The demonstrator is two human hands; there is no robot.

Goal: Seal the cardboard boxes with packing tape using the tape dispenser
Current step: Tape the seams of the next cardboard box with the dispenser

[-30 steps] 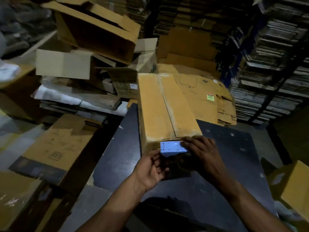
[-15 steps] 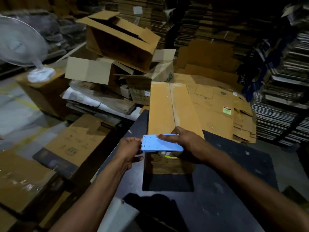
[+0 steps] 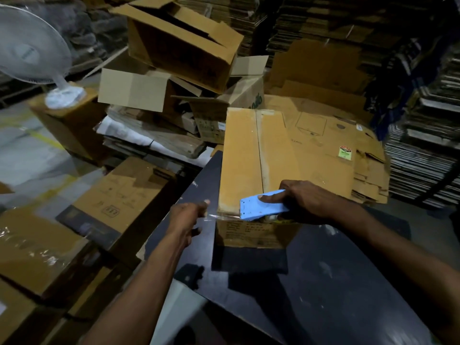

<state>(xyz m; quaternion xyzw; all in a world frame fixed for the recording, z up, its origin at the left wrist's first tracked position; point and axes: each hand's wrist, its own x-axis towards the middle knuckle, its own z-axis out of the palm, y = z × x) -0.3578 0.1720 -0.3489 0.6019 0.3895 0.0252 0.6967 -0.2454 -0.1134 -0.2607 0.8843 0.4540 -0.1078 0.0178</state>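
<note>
Head view: a long brown cardboard box (image 3: 251, 155) with closed top flaps stands on a dark tabletop (image 3: 336, 282). The right hand (image 3: 306, 200) grips a light blue tape dispenser (image 3: 261, 206) at the box's near top edge. The left hand (image 3: 186, 220), just left of the box, pinches the end of a clear tape strip (image 3: 216, 216) stretched from the dispenser. A white fan (image 3: 29, 48) stands far left

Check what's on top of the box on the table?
The blue tape dispenser sits at the box's near top edge, held by the right hand. The left hand pinches clear tape beside it. The tape roll is mostly hidden.
</note>
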